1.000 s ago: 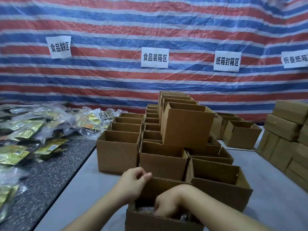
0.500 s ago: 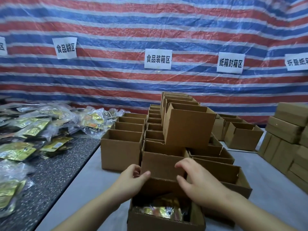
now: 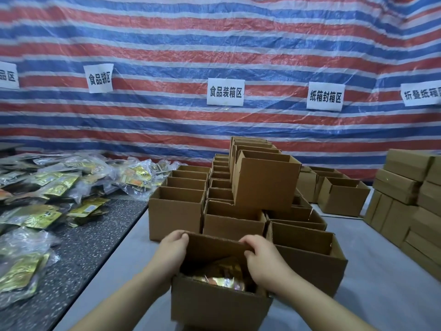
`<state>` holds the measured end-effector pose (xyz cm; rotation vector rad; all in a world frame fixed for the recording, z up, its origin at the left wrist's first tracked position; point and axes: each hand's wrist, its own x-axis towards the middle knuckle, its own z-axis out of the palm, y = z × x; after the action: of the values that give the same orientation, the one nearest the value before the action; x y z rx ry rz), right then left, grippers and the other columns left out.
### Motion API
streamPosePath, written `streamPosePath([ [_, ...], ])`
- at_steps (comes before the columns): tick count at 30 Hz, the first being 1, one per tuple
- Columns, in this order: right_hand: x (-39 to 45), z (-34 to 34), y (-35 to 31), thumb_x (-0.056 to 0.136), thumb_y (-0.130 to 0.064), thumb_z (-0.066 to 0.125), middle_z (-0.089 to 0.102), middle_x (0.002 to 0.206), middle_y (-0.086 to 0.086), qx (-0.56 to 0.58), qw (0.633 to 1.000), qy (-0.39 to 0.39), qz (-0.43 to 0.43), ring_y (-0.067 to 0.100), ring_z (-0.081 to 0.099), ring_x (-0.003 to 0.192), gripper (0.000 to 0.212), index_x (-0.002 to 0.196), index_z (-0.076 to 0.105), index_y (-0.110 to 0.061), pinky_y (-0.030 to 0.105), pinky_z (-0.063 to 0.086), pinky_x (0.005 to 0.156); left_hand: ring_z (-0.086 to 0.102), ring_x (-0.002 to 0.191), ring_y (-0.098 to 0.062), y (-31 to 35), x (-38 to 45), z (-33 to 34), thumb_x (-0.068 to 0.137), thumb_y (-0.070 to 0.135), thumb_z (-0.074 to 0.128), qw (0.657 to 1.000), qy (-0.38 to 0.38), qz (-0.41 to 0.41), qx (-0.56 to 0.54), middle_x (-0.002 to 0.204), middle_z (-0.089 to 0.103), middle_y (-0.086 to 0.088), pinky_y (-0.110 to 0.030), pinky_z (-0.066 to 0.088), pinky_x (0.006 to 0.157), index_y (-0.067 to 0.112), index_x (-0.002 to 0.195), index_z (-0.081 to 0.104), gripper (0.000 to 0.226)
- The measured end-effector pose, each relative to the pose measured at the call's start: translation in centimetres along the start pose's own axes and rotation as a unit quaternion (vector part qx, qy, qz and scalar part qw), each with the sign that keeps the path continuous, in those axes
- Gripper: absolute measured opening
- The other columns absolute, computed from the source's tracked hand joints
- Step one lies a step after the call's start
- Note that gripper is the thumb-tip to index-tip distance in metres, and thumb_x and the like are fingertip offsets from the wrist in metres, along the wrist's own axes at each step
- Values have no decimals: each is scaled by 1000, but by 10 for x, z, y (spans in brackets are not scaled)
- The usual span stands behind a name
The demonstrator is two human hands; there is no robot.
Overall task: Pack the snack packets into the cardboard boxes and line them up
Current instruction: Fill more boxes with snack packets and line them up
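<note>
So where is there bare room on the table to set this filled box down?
The bare grey surface left of the held box, between the dark counter and the open boxes, is free. Another bare strip lies between the open boxes and the closed stack on the right. Straight ahead is crowded with boxes; packets cover much of the counter.

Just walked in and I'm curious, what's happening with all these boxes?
A person is packing snack packets into cardboard boxes. Right now the left hand and the right hand both grip the far flap of the nearest open box, which already holds shiny snack packets. More open boxes stand in rows behind it, closed boxes are stacked at the right, and loose packets lie piled on the dark table to the left.
</note>
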<state>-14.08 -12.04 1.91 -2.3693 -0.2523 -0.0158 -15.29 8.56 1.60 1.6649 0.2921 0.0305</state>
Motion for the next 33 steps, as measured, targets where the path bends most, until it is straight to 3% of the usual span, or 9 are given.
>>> streamPosePath([
  [2, 1, -15, -25, 104, -12, 48, 55, 112, -14, 21, 999, 12, -30, 3, 54, 99, 29, 105, 61, -39, 14, 45, 76, 60, 91, -28, 26, -9, -16, 106, 21, 38, 999, 26, 36, -2, 104, 62, -15, -37, 52, 74, 15, 98, 62, 26],
  [5, 14, -51, -76, 100, -14, 54, 58, 103, -12, 61, 996, 26, -57, 9, 63, 91, 27, 97, 60, -40, 18, 53, 65, 61, 98, -34, 84, -15, -43, 106, 25, 38, 997, 40, 63, -34, 104, 61, -18, -43, 51, 84, 14, 99, 60, 26],
  [7, 32, -75, -111, 99, -11, 57, 59, 101, -10, 50, 993, 44, -93, 9, 64, 86, 27, 99, 62, -37, 14, 51, 55, 60, 96, -31, 124, -8, -60, 105, 28, 41, 994, 73, 76, -34, 103, 61, -16, -42, 51, 83, 14, 98, 58, 23],
  [11, 89, -106, -170, 98, -2, 52, 56, 101, -6, -33, 987, 66, -144, 10, 55, 77, 33, 110, 55, -32, 12, 39, 40, 57, 72, -19, 189, 27, -80, 104, 25, 45, 987, 110, 109, -48, 84, 60, -8, -26, 47, 54, 11, 104, 55, 17],
  [13, 127, -113, -190, 98, 3, 49, 55, 107, -1, -64, 983, 72, -154, 11, 53, 75, 36, 117, 57, -28, 13, 38, 39, 55, 64, -16, 212, 55, -85, 104, 22, 44, 986, 107, 114, -50, 75, 56, -4, -24, 45, 49, 11, 100, 54, 14],
  [17, 214, -119, -202, 95, 8, 50, 52, 118, 4, -119, 979, 86, -145, 17, 52, 92, 45, 131, 58, -18, 22, 47, 65, 64, 82, -22, 242, 130, -81, 105, 22, 39, 992, 74, 99, -30, 86, 63, -7, -36, 55, 69, 12, 98, 55, 21],
  [20, 280, -119, -196, 94, 10, 48, 54, 126, 8, -151, 978, 80, -120, 22, 53, 102, 48, 133, 57, -15, 25, 47, 74, 66, 90, -26, 255, 194, -69, 106, 22, 36, 995, 59, 86, -9, 98, 68, -10, -37, 53, 66, 11, 104, 59, 25],
  [24, 363, -125, -183, 94, 11, 47, 56, 129, 11, -164, 979, 74, -94, 29, 57, 115, 53, 139, 55, -15, 32, 55, 83, 65, 102, -34, 280, 272, -53, 107, 21, 35, 996, 35, 81, 12, 107, 68, -17, -58, 48, 97, 6, 113, 58, 28],
  [33, 483, -130, -147, 96, 8, 40, 56, 129, 17, -346, 931, 55, -103, 26, 49, 99, 42, 133, 54, -5, 29, 38, 77, 62, 67, -25, 275, 414, -19, 105, 15, 22, 999, -10, 40, 32, 49, 63, -10, -62, 44, 99, 4, 88, 50, 34],
])
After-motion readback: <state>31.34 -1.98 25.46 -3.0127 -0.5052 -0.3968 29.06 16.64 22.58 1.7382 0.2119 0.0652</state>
